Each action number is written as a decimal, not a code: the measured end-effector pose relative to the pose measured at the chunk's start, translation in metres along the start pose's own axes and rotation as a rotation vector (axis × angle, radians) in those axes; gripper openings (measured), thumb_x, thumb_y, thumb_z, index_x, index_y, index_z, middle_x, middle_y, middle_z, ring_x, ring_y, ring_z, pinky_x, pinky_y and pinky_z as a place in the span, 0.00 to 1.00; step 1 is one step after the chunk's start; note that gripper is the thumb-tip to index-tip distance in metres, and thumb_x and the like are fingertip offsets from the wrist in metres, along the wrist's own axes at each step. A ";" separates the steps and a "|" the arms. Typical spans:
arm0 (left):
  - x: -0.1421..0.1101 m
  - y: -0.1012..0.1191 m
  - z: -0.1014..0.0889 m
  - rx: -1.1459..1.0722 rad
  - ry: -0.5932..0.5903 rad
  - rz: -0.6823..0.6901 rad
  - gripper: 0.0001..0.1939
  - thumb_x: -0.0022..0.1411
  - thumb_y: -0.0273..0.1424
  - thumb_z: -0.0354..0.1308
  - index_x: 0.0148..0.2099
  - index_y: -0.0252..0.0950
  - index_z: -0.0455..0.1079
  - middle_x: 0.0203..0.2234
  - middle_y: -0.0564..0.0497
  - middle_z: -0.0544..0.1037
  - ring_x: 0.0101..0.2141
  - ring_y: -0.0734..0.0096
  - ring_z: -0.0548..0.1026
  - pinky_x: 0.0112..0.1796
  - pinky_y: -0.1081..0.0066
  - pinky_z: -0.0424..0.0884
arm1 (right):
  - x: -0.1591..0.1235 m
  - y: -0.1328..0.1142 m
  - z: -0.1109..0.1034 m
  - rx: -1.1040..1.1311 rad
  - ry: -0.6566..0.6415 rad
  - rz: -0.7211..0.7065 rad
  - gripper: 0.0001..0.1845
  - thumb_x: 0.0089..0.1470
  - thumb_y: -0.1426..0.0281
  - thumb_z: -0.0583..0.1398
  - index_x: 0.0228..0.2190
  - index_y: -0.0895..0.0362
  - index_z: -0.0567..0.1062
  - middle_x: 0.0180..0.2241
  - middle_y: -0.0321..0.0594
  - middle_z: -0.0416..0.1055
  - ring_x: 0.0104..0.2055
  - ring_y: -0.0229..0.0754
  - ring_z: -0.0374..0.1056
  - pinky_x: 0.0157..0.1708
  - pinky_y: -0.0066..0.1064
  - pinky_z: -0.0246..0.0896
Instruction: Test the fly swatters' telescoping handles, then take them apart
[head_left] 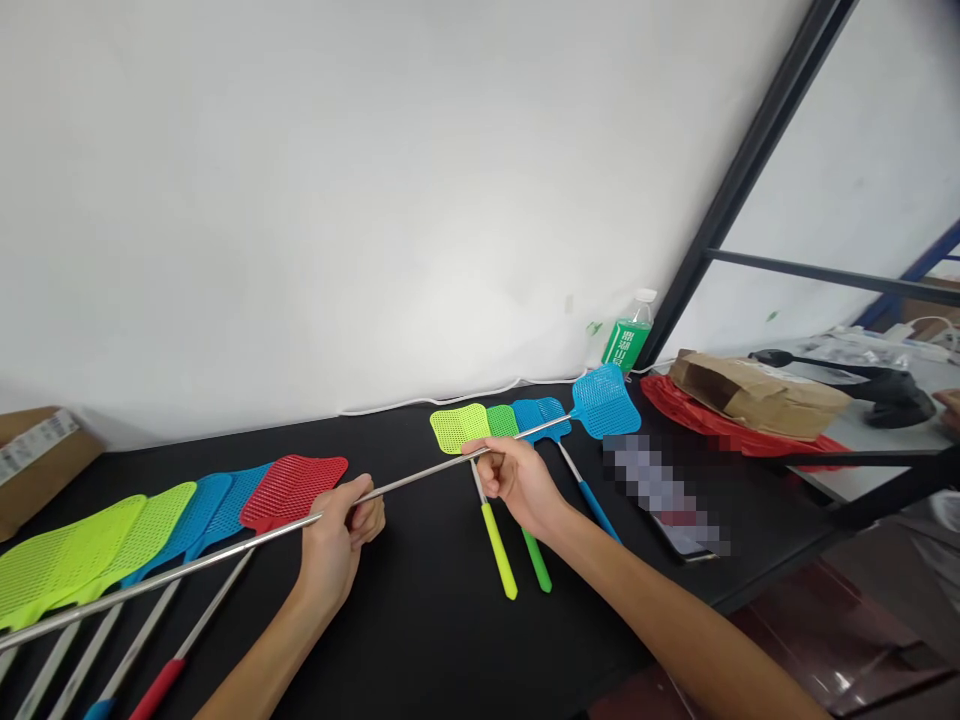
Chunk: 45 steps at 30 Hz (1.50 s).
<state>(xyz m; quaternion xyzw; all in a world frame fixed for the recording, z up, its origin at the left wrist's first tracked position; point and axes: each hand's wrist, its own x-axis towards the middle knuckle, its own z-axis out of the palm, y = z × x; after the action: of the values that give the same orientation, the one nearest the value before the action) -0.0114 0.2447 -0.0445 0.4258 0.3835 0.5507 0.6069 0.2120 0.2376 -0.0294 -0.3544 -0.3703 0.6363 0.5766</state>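
A blue fly swatter (606, 402) with a long metal shaft lies slantwise across my view, its mesh head at the right and its shaft running off the left edge. My left hand (337, 530) is closed around the middle of that shaft, thumb on top. Closer to the head, my right hand (517, 480) pinches the thinner part of the shaft between thumb and fingers. Beneath the right hand lie a yellow fly swatter (459, 429), a green fly swatter (535, 562) and blue ones (598, 512). The held swatter's grip is out of view.
More swatters overlap at the left, including a red one (294, 492) and yellow ones (75, 550), on the black table (420, 640). A blurred-out phone (664, 495), a green-labelled bottle (628, 335) and an opened cardboard package (757, 392) are at the right. A cardboard box (45, 460) stands far left.
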 end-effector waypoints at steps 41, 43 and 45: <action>0.004 -0.003 -0.003 0.028 0.040 -0.028 0.26 0.66 0.37 0.56 0.18 0.38 0.52 0.12 0.57 0.51 0.16 0.76 0.49 0.21 0.69 0.49 | 0.000 0.000 0.003 -0.073 0.124 -0.164 0.27 0.58 0.51 0.58 0.26 0.60 0.83 0.14 0.37 0.64 0.16 0.33 0.54 0.22 0.30 0.47; 0.005 -0.003 -0.003 0.028 0.039 -0.028 0.26 0.66 0.37 0.56 0.18 0.38 0.53 0.12 0.57 0.51 0.16 0.76 0.49 0.21 0.69 0.49 | 0.000 0.000 0.003 -0.059 0.120 -0.160 0.25 0.58 0.53 0.58 0.27 0.60 0.83 0.14 0.36 0.64 0.17 0.33 0.54 0.22 0.30 0.47; 0.005 -0.003 -0.003 0.029 0.032 -0.031 0.26 0.66 0.37 0.57 0.18 0.38 0.53 0.12 0.57 0.52 0.16 0.76 0.49 0.21 0.69 0.49 | -0.001 -0.001 0.003 -0.044 0.115 -0.152 0.23 0.58 0.55 0.58 0.28 0.60 0.83 0.14 0.36 0.64 0.17 0.34 0.54 0.22 0.30 0.48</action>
<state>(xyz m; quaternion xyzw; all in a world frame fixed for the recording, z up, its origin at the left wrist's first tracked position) -0.0128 0.2498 -0.0487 0.4198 0.4078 0.5421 0.6030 0.2101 0.2367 -0.0273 -0.3739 -0.3761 0.5609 0.6357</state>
